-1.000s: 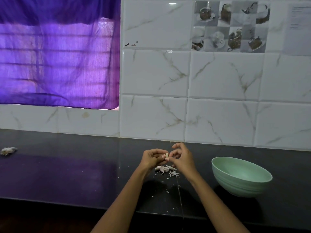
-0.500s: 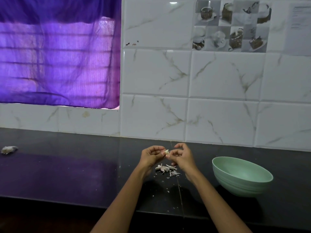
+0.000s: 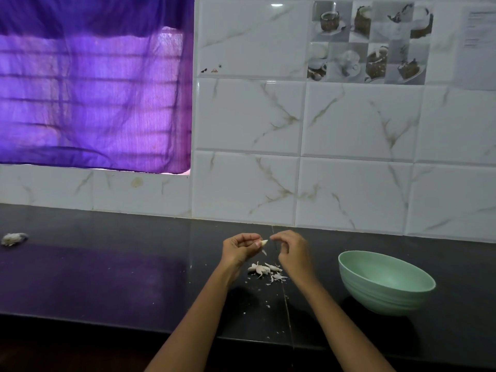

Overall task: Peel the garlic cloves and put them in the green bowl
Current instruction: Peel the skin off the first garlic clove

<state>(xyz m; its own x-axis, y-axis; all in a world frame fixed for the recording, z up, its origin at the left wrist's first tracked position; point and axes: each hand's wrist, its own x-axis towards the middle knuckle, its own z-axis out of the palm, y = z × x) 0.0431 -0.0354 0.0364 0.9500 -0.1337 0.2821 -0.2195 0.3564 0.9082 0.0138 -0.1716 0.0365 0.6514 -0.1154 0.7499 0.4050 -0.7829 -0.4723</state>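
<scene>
Separated since the earlier frame, the two hands are now seen slightly apart, where before the fingertips of both met on the clove. By the left hand [image 3: 240,249] a pale garlic clove [image 3: 264,242] is pinched between thumb and curled fingers, its pointed tip directed toward 3 o'clock. The right hand [image 3: 291,251] is held just beside it at 3 o'clock, with fingers curled and the thumb and forefinger brought together near the clove's tip; whether a strip of skin is caught between them cannot be told (the area is blurred). A small fleck of skin [image 3: 264,252] is seen just below the clove, between the hands.

On the dark countertop [image 3: 107,277], directly under the hands at 6 o'clock, a small heap of garlic peels [image 3: 267,271] is spread, with tiny crumbs scattered nearer the counter's front edge. The green bowl [image 3: 386,283] is placed on the counter at 4 o'clock from the hands, well apart from the clove, and tilted slightly toward the viewer; nothing can be made out inside it.

Far out at 9 o'clock, near the frame's left edge, a whitish clump [image 3: 13,238] is seen lying on the counter. Behind the counter a marbled tile wall [image 3: 349,124] is visible, and at 11 o'clock a window is covered by a purple curtain [image 3: 94,84]
</scene>
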